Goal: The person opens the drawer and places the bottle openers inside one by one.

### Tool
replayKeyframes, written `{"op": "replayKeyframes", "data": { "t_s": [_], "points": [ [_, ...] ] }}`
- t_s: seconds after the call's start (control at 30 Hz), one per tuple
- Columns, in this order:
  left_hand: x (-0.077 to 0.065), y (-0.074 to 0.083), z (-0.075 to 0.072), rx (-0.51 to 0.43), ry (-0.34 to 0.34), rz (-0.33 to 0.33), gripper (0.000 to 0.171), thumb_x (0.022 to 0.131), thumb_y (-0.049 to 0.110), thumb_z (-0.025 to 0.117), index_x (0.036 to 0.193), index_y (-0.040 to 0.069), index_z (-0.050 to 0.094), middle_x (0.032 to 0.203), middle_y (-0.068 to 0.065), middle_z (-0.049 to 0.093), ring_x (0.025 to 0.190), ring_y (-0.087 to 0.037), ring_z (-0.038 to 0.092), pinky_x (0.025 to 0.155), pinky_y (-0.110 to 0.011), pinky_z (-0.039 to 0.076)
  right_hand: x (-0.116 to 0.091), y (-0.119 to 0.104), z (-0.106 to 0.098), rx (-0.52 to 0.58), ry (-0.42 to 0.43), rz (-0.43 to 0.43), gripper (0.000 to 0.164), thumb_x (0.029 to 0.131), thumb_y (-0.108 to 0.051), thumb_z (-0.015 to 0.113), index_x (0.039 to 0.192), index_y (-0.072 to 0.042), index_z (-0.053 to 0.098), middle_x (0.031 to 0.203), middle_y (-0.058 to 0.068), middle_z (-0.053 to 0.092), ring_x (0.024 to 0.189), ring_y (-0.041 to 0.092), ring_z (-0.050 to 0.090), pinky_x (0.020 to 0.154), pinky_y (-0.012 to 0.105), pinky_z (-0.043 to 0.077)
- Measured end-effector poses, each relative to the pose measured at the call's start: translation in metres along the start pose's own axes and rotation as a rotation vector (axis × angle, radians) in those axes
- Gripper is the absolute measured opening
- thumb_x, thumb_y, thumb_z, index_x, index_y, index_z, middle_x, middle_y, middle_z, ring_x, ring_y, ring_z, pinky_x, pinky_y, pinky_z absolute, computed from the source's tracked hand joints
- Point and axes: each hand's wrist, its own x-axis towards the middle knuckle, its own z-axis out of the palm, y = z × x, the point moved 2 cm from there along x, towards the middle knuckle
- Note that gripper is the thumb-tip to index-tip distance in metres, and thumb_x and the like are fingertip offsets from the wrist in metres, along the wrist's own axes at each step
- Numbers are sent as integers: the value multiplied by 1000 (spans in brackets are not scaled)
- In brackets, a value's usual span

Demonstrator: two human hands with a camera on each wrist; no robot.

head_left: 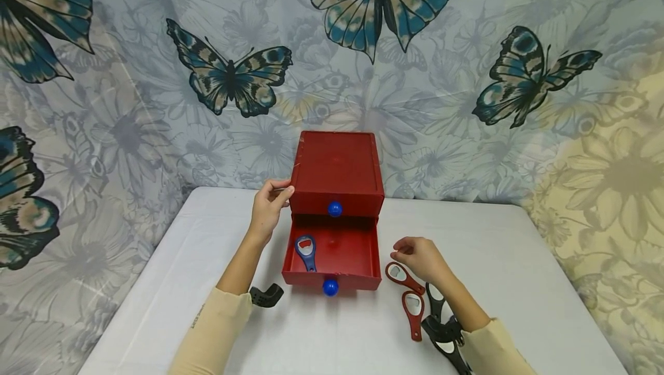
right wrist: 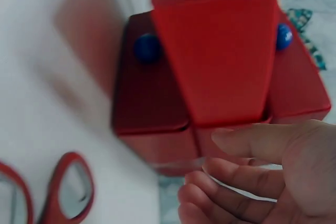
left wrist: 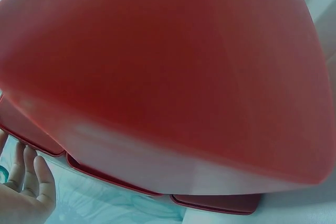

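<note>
A red drawer cabinet [head_left: 337, 162] with blue knobs stands on the table, one drawer [head_left: 344, 251] pulled out. In that drawer, near its left wall, lies a blue bottle opener [head_left: 306, 253]. My left hand [head_left: 266, 213] rests against the cabinet's left side with its fingers extended. My right hand [head_left: 421, 257] hovers right of the drawer, fingers loosely bent, nothing in them. Below it lie a red bottle opener [head_left: 404, 277], another red bottle opener [head_left: 415, 316] and black bottle openers [head_left: 437, 307], partly hidden by the right wrist's camera mount.
A white cloth covers the table [head_left: 171, 283]. Behind it hangs a butterfly-patterned backdrop [head_left: 430, 156]. The open drawer's front, with its blue knob [head_left: 330, 288], juts toward me. A black camera mount [head_left: 267, 295] sticks out from my left wrist.
</note>
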Motion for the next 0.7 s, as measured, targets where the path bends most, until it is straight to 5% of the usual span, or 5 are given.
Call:
{"op": "replayKeyframes", "data": {
  "t_s": [0.43, 0.7],
  "points": [
    [-2, 1, 1, 18, 3, -1, 28, 95, 11, 60, 119, -3, 57, 121, -11, 59, 92, -2, 59, 80, -26, 51, -6, 33, 20, -165, -49, 116, 27, 81, -9, 75, 102, 6, 69, 88, 14, 68, 74, 19, 61, 63, 34, 56],
    [-1, 1, 0, 7, 4, 0, 28, 95, 12, 61, 119, -3, 57, 119, -8, 59, 92, -2, 59, 78, -22, 50, -7, 43, 22, -213, -40, 94, 27, 79, -9, 77, 99, 7, 69, 87, 14, 69, 74, 20, 61, 62, 34, 54]
  ]
}}
